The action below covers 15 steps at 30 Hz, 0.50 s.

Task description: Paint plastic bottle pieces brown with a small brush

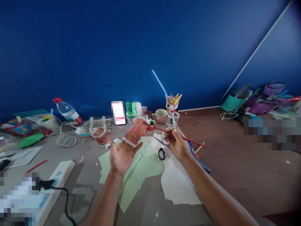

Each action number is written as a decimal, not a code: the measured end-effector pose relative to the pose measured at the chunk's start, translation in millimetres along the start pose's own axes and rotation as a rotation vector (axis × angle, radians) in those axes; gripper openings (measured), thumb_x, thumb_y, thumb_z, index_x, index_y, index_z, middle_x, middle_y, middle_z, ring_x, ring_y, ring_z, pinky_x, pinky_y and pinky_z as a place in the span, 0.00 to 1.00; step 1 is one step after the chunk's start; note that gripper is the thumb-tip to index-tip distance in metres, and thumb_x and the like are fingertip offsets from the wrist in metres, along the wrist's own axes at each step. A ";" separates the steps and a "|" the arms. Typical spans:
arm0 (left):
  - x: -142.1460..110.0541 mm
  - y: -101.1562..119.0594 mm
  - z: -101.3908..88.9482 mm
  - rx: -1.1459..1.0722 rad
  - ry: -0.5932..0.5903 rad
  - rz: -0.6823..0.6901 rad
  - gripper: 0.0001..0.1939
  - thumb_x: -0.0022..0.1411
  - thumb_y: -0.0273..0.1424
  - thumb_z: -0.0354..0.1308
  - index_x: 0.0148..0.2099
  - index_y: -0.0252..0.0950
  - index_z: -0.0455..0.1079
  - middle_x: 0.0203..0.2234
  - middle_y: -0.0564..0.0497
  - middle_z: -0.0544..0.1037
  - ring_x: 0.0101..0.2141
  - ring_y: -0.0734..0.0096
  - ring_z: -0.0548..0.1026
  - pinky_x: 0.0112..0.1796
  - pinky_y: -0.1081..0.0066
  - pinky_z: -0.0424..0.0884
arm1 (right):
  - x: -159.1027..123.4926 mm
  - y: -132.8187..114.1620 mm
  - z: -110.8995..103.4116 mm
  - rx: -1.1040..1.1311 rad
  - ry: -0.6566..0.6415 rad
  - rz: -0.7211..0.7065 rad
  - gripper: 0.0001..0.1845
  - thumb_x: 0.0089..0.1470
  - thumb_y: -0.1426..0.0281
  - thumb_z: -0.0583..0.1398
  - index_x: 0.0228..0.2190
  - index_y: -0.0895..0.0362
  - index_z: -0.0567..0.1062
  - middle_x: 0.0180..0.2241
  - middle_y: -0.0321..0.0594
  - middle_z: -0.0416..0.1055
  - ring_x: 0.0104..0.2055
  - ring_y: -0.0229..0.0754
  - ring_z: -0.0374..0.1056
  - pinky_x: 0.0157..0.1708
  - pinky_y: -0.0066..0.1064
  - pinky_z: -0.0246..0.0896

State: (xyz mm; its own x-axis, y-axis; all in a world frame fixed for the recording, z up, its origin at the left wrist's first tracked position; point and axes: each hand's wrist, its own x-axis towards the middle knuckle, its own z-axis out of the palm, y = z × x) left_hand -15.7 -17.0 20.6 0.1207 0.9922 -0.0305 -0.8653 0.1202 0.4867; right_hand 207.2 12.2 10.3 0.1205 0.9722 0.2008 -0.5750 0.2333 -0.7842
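Note:
In my left hand (122, 158), palm up, rests a clear plastic bottle (136, 131) coated in reddish-brown paint. A bare clear band crosses it near my palm, and its far end is unpainted. The fingers beneath the bottle are mostly hidden. My right hand (176, 142) pinches a thin red paintbrush (195, 142), whose tip end reaches the bottle's upper right side; whether the bristles touch cannot be made out. Under the hands lie green paper (141, 179) and white paper (180, 188). Black-handled scissors (161, 153) sit just left of my right hand.
A paper cup (161, 116), a green bottle piece (131, 110) and a phone (118, 114) stand along the blue wall. Left are a paint-smeared tub (101, 136), a water bottle (70, 113) and a power strip (56, 185). A blue-handled tool (202, 164) lies beside my right forearm.

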 end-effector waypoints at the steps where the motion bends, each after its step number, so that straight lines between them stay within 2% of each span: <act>1: 0.1 -0.2 -0.3 -0.002 -0.001 -0.001 0.44 0.61 0.61 0.37 0.60 0.31 0.67 0.50 0.34 0.77 0.55 0.46 0.71 0.57 0.40 0.60 | 0.3 0.0 -0.3 -0.002 0.000 -0.008 0.13 0.49 0.58 0.65 0.28 0.56 0.77 0.20 0.37 0.74 0.19 0.34 0.63 0.18 0.25 0.53; 8: 0.8 1.8 -1.3 -0.009 0.047 0.009 0.44 0.62 0.61 0.35 0.59 0.30 0.68 0.48 0.33 0.78 0.52 0.47 0.74 0.58 0.40 0.59 | 1.6 0.9 -4.1 -0.087 0.053 -0.048 0.13 0.51 0.59 0.64 0.27 0.57 0.77 0.18 0.37 0.73 0.18 0.33 0.62 0.17 0.24 0.51; 11: 0.3 2.0 0.6 -0.011 0.073 0.001 0.44 0.62 0.60 0.35 0.59 0.30 0.68 0.47 0.33 0.79 0.51 0.47 0.75 0.58 0.39 0.59 | 1.2 0.4 -4.1 -0.074 0.042 -0.056 0.14 0.52 0.58 0.63 0.28 0.57 0.76 0.19 0.38 0.73 0.20 0.35 0.65 0.17 0.25 0.52; 15: -0.1 3.1 4.6 -0.044 0.061 -0.007 0.45 0.62 0.61 0.34 0.60 0.29 0.67 0.47 0.33 0.78 0.52 0.47 0.75 0.58 0.39 0.58 | 1.3 -0.2 -3.5 -0.075 0.039 -0.050 0.13 0.52 0.58 0.63 0.28 0.56 0.76 0.19 0.37 0.73 0.18 0.34 0.62 0.18 0.26 0.53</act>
State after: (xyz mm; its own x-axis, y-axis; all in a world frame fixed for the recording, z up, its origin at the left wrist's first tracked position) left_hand -16.2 -16.9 26.1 0.0984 0.9913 -0.0874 -0.8854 0.1273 0.4471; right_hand 210.3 13.4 8.6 0.1799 0.9591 0.2183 -0.5054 0.2805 -0.8160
